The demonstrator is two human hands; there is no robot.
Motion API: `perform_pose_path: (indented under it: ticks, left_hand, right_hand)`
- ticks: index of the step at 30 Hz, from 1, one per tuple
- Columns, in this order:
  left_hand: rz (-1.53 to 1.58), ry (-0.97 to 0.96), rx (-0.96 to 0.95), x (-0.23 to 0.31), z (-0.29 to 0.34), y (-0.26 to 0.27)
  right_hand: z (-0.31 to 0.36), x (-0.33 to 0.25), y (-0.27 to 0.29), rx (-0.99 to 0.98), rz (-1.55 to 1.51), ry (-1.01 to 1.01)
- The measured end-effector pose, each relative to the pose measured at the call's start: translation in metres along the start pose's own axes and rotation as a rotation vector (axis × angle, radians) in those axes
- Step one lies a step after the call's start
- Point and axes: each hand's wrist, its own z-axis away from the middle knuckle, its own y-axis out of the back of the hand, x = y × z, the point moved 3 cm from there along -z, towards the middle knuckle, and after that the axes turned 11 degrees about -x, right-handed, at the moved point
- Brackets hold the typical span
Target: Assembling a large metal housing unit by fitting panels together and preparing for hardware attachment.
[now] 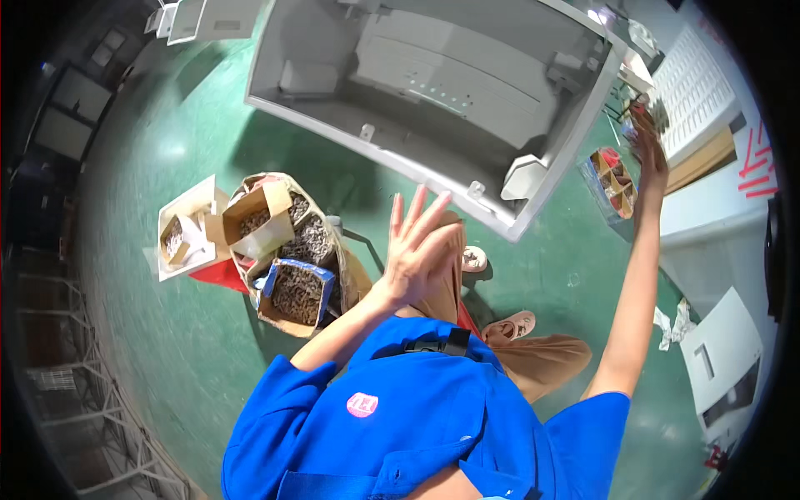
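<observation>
My left hand [412,250] is out in front of my body with its fingers stretched and slightly apart, holding nothing I can see. Its fingertips come close to the near rim of a large grey metal cabinet [375,158]; whether they touch it I cannot tell. The cabinet lies open side up, with small tabs along its rim and a pale angular piece [523,177] in one corner. Far to the right, my right arm is stretched out. My right hand [650,154] is beside the cabinet's right side, near a stack of white slotted panels [693,92]; its fingers are dark and unclear.
To the left, cartons of screws [297,293] and a white box [193,208] stand together. A divided parts box [612,183] is on the green floor [192,367] below my right hand. White panels [723,350] lean at the right. A white cabinet [212,21] stands at the far left.
</observation>
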Motion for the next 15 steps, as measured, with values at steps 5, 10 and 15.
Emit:
perform_pose_path:
  ticks: [5,10,15]
  left_hand:
    - [-0.08,0.365,0.128,-0.062,0.099,0.03]
    - [-0.24,0.666,-0.027,-0.103,0.169,0.058]
    - [-0.061,0.49,0.253,-0.089,0.125,0.068]
  right_hand:
    - [0.153,0.117,0.074,-0.112,0.216,-0.472]
    - [0.325,0.18,0.144,0.069,0.397,-0.71]
    - [0.434,0.176,0.126,0.298,-0.114,-0.588]
